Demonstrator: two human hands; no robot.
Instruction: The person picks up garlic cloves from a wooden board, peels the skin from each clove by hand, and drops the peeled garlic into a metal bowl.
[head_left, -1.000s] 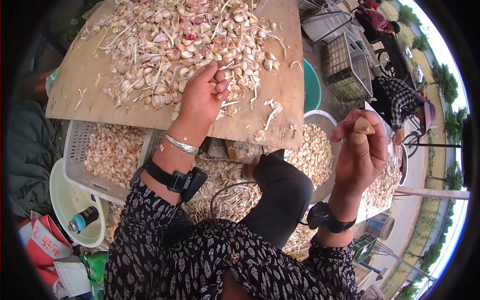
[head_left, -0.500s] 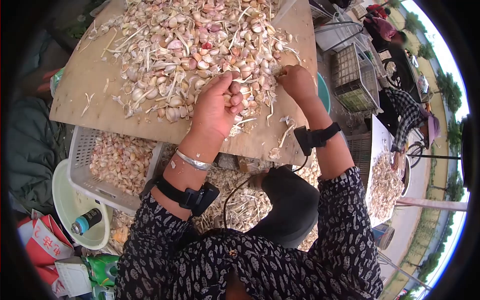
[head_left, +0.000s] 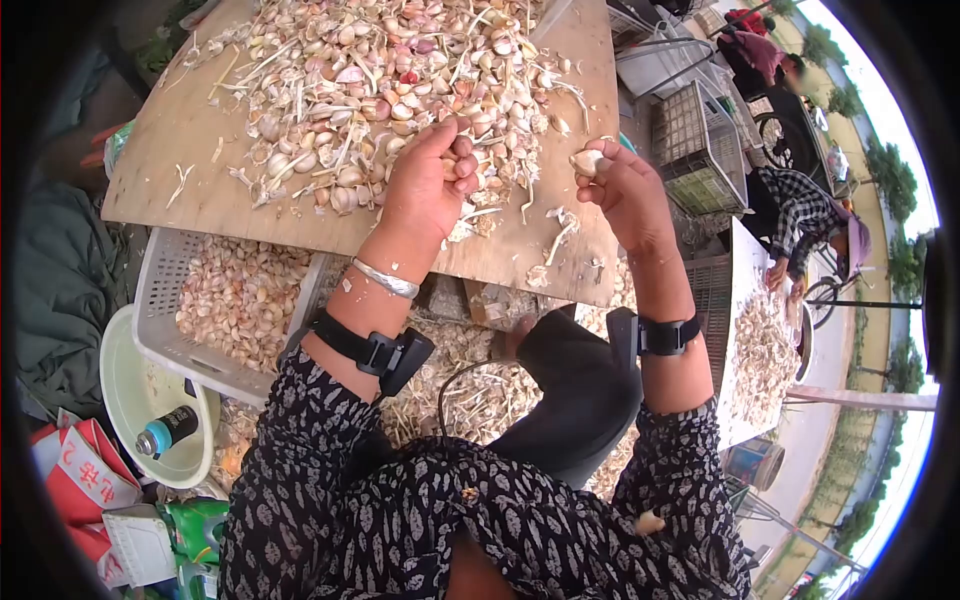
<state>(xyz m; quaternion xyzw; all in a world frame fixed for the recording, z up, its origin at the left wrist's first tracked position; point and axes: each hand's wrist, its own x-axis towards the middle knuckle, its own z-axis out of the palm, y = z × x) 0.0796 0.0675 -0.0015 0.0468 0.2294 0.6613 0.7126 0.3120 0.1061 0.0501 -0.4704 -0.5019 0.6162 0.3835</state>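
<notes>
A heap of garlic cloves (head_left: 350,100), mixed with dry stems and skins, lies on the wooden board (head_left: 300,238). My left hand (head_left: 425,180) is over the heap's near edge, its fingers curled round garlic cloves that show partly between them. To the right, above the board's right edge, my right hand (head_left: 628,195) pinches a pale garlic clove (head_left: 587,162) between thumb and fingers. Below the board at the left, a white basket (head_left: 160,300) holds more cloves. Loose skins and a stem lie on the board between my hands.
A green basin (head_left: 120,385) with a bottle (head_left: 168,432) stands at the lower left. Stems and skins (head_left: 470,385) cover the ground by my leg (head_left: 570,390). Crates (head_left: 697,145) stand at the right. Beyond them a person in a checked shirt (head_left: 800,215) handles garlic on another table (head_left: 738,270).
My right hand has lifted from the heap's right side and turned, now showing a clove in its fingers. My left hand stays curled near the same spot. The view has shifted slightly.
</notes>
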